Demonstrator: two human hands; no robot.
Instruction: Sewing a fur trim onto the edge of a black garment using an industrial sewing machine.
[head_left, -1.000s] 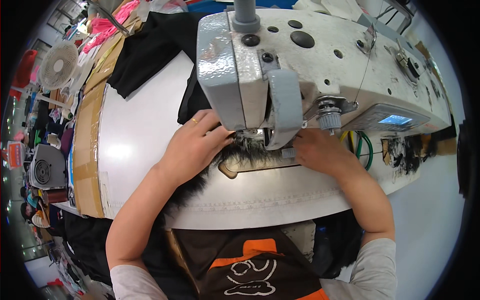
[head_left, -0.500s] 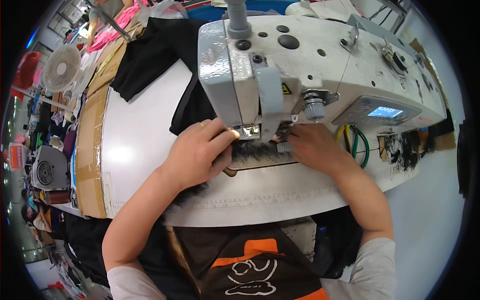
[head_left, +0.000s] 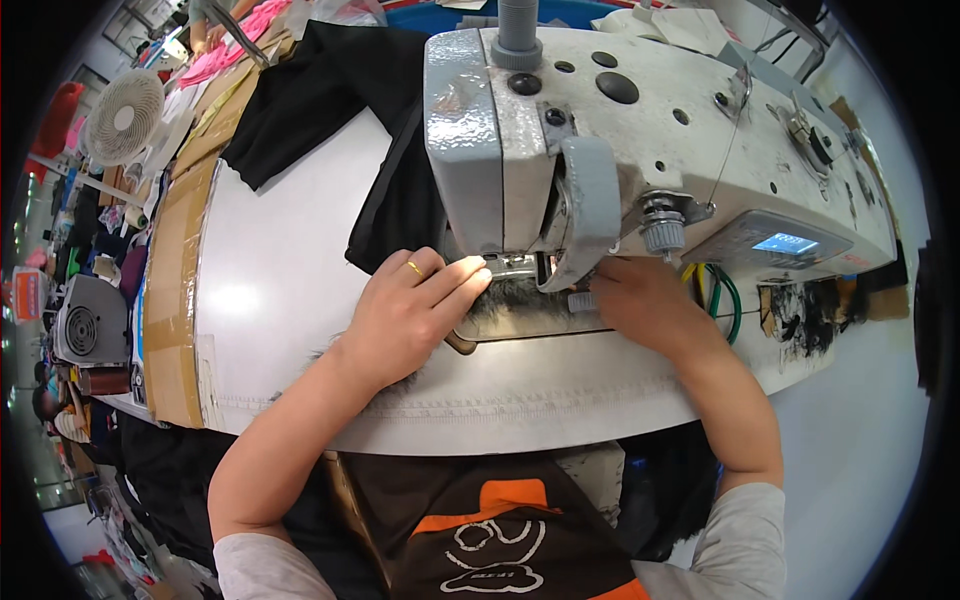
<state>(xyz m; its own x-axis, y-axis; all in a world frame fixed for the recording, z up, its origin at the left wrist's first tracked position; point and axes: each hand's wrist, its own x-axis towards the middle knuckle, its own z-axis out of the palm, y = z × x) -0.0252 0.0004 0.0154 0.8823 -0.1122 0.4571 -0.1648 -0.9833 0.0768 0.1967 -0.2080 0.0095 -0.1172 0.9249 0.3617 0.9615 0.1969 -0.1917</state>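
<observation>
Grey-black fur trim point(head_left: 524, 303) lies under the needle area of a white sewing machine point(head_left: 640, 130). My left hand point(head_left: 408, 318), with a ring on one finger, is closed on the trim just left of the presser foot point(head_left: 516, 266). The fingers are pressed together and the fingertips reach the lit spot by the foot. At the right of the foot, my right hand point(head_left: 650, 308) is bent round the work, its fingertips partly hidden behind the machine's grey lever point(head_left: 588, 205); what it grips is hidden. Black fabric point(head_left: 395, 195) runs back from beside my left hand.
The white table point(head_left: 270, 290) carries a printed ruler along its front edge. Taped cardboard point(head_left: 178, 300) borders it on the left. Green and yellow cables point(head_left: 728, 300) hang right of my right hand. A fan point(head_left: 124, 116) stands far left; another person's hand point(head_left: 212, 38) is near pink cloth.
The view has shifted, so the machine sits farther right. My left fingers are straighter and flatter beside the foot. Less fur shows below my left forearm.
</observation>
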